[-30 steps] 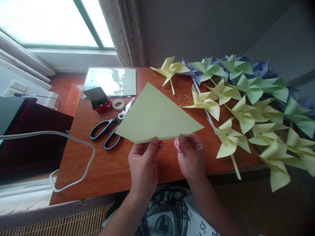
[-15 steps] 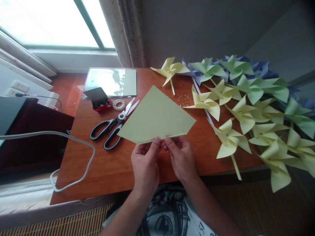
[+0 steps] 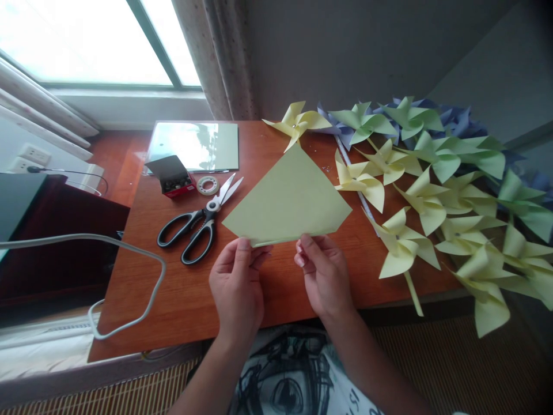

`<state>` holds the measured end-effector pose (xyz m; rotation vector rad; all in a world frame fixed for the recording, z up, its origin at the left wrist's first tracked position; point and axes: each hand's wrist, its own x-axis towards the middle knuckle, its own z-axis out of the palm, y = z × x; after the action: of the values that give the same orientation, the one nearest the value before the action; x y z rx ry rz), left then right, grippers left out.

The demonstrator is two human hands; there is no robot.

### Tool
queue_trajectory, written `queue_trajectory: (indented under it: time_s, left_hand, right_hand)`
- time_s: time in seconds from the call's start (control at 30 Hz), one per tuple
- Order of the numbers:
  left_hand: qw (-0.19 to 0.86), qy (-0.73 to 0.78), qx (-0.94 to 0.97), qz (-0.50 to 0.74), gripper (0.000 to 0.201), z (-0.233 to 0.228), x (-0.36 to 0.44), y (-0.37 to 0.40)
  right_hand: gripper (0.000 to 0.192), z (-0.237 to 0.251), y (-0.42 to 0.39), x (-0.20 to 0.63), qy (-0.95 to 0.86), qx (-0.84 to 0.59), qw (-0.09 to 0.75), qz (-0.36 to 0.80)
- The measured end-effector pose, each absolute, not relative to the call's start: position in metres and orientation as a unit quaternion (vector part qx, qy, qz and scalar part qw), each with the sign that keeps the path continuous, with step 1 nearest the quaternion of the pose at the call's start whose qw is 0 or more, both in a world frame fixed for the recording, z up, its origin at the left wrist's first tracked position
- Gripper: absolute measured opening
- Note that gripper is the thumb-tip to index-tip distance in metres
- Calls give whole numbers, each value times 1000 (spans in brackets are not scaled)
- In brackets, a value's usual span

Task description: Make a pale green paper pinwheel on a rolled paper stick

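Note:
A sheet of pale yellow-green paper point(image 3: 288, 196) is held over the table, one corner pointing away from me and its near edge rolled into a narrow strip. My left hand point(image 3: 238, 276) pinches the left part of that rolled edge, thumb on top. Toward the right end, my right hand point(image 3: 325, 271) grips the same edge between thumb and fingers. Just left of the paper lie scissors point(image 3: 211, 206) with black and grey handles, their blades apart. The far corner of the sheet overlaps the stick of a yellow pinwheel point(image 3: 297, 122).
Several yellow, green and purple pinwheels point(image 3: 400, 239) cover the table's right side. At the left are a roll of tape point(image 3: 208, 185), an opened small red box point(image 3: 178, 188) and a glossy clear sleeve with paper point(image 3: 194, 144). A white cable point(image 3: 162, 271) loops over the left edge.
My hands have moved apart along the rolled edge, the left one going left and the right one slightly right. The paper has shifted a little to the right and away.

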<state>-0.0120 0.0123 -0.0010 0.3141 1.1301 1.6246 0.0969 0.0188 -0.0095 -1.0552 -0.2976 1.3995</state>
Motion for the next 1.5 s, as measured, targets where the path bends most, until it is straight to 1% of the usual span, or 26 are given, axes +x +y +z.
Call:
queue_trajectory:
  time_s: [0.2, 0.33, 0.47, 0.7, 1.0, 1.27, 1.5]
  left_hand:
    - [589, 456, 180, 643, 25, 0, 1, 3]
    - [576, 464, 154, 655, 20, 1, 5, 6]
    - [576, 458, 142, 662, 18, 1, 5, 10]
    - [569, 471, 122, 663, 20, 3, 6, 11]
    - [574, 468, 104, 664, 20, 3, 9, 13]
    - [561, 466, 97, 677, 24, 2, 8, 13]
    - [523, 498, 92, 686, 34, 2, 9, 13]
  right_hand:
    - [21, -3, 18, 98, -109, -440, 616, 644]
    - [23, 2, 16, 96, -98, -442, 607, 653]
    - [26, 3, 15, 93, -108, -460, 607, 639]
    - [24, 0, 17, 90, -131, -479, 618, 609]
    - [22, 2, 17, 90, -89, -454, 614, 639]
    - [25, 1, 16, 90, -112, -462, 619, 625]
    - [26, -8, 11, 88, -173, -477, 620, 599]
